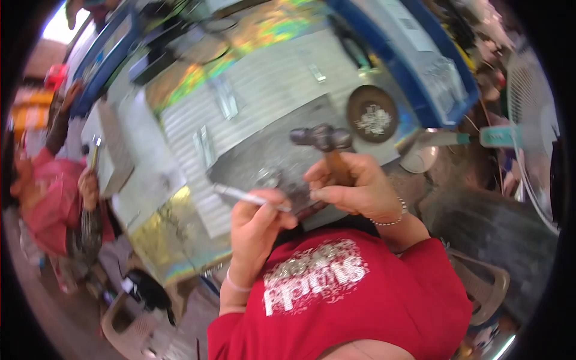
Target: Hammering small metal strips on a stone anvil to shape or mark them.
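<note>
While aslant, hammer point(327, 144) in right hand point(365, 187).

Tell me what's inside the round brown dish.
The dish holds a loose heap of small whitish pieces, too blurred to identify further. The heap covers part of the dish's floor, so anything beneath it cannot be seen.

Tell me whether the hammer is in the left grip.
No: the right grip holds the hammer, the left grip a slim white rod.
</note>
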### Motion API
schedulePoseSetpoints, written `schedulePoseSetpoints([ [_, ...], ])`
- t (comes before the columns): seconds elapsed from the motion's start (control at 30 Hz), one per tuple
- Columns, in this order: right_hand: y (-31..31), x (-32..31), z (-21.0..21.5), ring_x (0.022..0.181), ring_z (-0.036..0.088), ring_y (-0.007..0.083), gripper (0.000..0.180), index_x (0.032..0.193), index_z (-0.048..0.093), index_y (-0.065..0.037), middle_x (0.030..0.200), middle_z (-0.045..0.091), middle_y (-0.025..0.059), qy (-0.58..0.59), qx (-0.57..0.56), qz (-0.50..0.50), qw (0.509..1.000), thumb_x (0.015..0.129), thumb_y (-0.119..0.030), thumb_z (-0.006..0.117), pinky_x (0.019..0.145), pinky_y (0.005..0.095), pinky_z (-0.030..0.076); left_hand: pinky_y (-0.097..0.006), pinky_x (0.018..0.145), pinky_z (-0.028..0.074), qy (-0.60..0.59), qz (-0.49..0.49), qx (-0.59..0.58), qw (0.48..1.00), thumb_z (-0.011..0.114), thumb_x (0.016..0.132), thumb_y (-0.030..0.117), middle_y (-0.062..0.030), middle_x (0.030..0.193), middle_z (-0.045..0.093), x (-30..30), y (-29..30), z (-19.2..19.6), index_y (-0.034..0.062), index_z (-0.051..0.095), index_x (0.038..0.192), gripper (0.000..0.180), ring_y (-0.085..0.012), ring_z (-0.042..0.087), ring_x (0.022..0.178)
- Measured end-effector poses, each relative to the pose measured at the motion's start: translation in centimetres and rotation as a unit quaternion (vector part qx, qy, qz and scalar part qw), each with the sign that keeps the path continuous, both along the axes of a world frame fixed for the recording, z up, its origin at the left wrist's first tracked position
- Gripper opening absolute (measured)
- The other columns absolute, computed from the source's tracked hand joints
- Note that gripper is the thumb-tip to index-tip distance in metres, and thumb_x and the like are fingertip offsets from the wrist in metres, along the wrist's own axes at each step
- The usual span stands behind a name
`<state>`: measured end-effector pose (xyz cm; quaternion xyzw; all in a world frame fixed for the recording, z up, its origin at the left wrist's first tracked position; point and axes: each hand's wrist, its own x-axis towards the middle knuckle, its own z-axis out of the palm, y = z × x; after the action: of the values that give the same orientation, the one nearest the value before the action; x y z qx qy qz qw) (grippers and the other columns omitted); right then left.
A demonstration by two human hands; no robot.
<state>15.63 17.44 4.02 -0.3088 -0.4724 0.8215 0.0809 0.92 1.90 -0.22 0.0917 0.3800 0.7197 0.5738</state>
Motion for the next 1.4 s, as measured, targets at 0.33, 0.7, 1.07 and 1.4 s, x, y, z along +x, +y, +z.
schedulePoseSetpoints([
  [0.33,-1.5,-2.4,-1.1,0.078,0.058,0.0069,0.029,0.109,0.056,0.003,0.087,0.061,0.0033,0.058,-0.032,0.053,0.996,0.081,0.002,0.064,0.068,0.0199,0.047,-0.025,0.063,0.053,-0.082,-0.004,0.049,0.995,0.058,0.090,0.011,-0.0134,0.095,0.065,-0.3,0.1,-0.8,-0.0004,0.058,0.103,0.018,-0.0152,0.064,0.070],
  [0.7,-2.9,-2.1,-2.3,0.083,0.059,0.0075,0.017,0.099,0.060,0.002,0.087,0.063,0.0031,0.048,0.078,0.030,0.995,0.082,0.003,0.062,0.073,0.0221,0.048,-0.024,0.063,0.052,-0.103,0.034,0.048,0.993,0.054,0.092,0.012,-0.0121,0.094,0.064,-0.3,-0.2,-1.1,0.0002,0.054,0.105,0.018,-0.0148,0.063,0.070],
  [1.07,-2.8,-2.3,-1.0,0.075,0.054,0.0047,0.020,0.099,0.052,0.000,0.083,0.058,0.0018,0.027,0.058,0.040,0.997,0.082,0.000,0.062,0.066,0.0201,0.044,-0.026,0.063,0.053,-0.079,0.009,0.053,0.995,0.055,0.092,0.012,-0.0148,0.094,0.064,-0.6,-0.4,-1.0,-0.0006,0.053,0.104,0.018,-0.0164,0.063,0.070],
  [1.4,-2.8,-2.3,-1.4,0.072,0.054,0.0046,0.019,0.098,0.052,0.000,0.081,0.057,0.0015,0.029,0.064,0.033,0.997,0.082,0.001,0.061,0.062,0.0196,0.043,-0.026,0.069,0.054,0.159,0.014,0.072,0.985,0.056,0.090,0.005,-0.0149,0.096,0.061,-0.6,-0.4,-1.2,-0.0027,0.054,0.100,0.013,-0.0174,0.063,0.077],
])
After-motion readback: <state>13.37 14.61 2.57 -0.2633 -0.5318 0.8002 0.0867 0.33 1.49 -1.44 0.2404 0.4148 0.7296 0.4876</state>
